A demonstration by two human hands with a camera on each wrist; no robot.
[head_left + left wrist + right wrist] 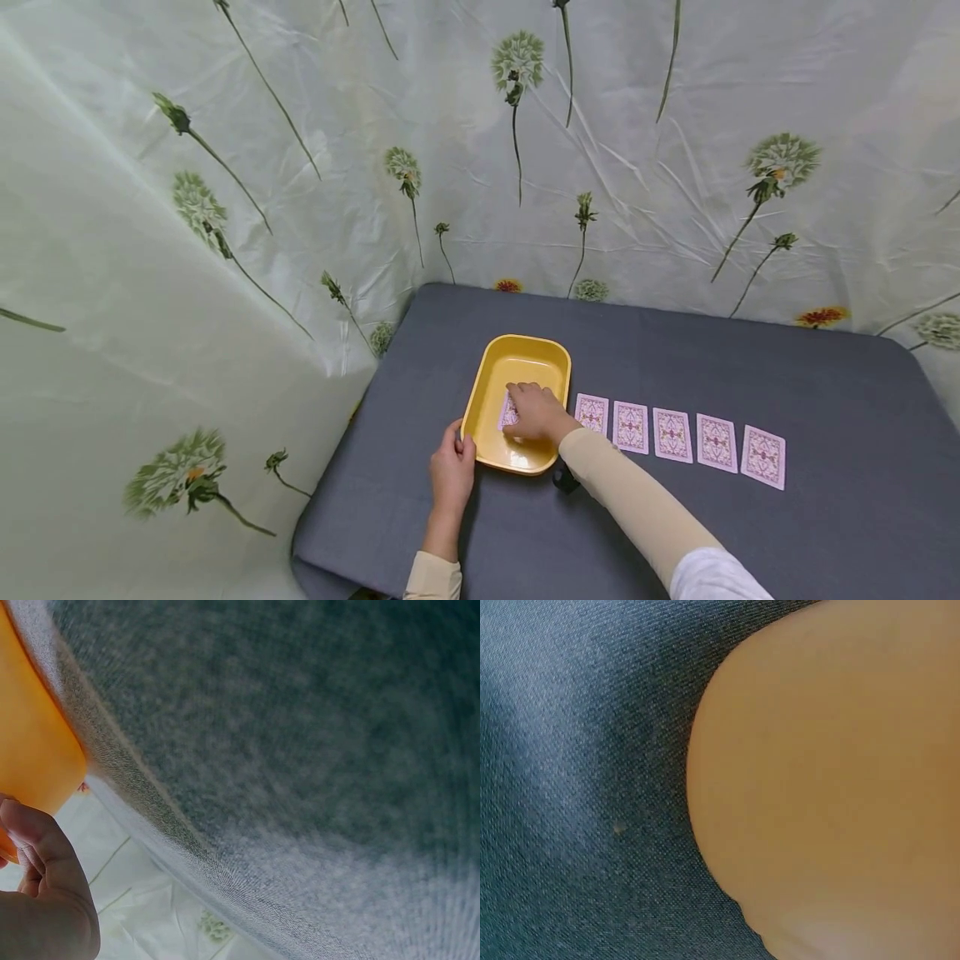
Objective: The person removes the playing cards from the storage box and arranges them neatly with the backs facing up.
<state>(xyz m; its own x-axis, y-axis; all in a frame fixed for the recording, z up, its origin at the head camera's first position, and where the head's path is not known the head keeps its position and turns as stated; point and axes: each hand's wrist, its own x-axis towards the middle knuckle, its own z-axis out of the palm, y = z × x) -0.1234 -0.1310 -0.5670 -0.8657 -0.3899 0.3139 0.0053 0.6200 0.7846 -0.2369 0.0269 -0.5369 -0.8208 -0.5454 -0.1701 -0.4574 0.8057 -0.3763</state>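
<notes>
A yellow tray [480, 454] lies on the dark grey cloth, and my left hand [452, 475] grips its near left corner, thumb over the rim. The left wrist view shows the same hand [49, 877] at the tray's orange-looking wall [34, 727]. Inside the tray is a playing card [508, 412], pink-patterned back up. My right hand [536, 414] reaches in over the tray's right side and holds this card between thumb and fingers; the hand covers the card's right part. In the right wrist view, bare skin fills the right side and hides the fingers.
Right of the tray, several pink-backed playing cards [672, 434] lie face down in a row; my right forearm passes just in front of them. A small black object [564, 479] shows beside the right wrist. A flower-printed curtain [480, 167] hangs behind the grey-covered table [847, 517] and along its left.
</notes>
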